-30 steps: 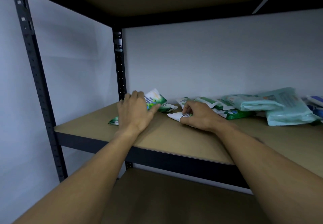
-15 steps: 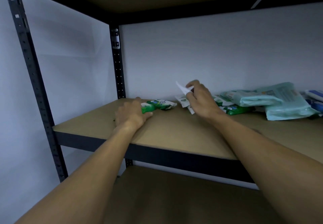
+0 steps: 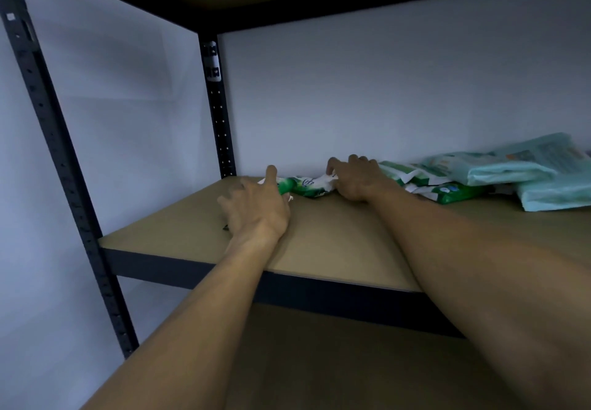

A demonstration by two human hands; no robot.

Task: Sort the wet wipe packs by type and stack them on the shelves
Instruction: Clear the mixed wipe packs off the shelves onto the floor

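Bare shelf carried everything. Nearest its front edge, the left hand lay with fingers loosely spread, touching the left end of a green pack. That pack lay near the back edge, long axis left to right. The right hand pinched its right end. Just beyond, to the right, sat the unsorted pile.

— Entry one: what do I log for the arms?
— I count two: left forearm and right forearm, both bare along all the length I can see.
— Entry two, the hands?
— Left hand and right hand, both bare. Knuckle ridges show on the left. The light is dim; finer marks I cannot tell.
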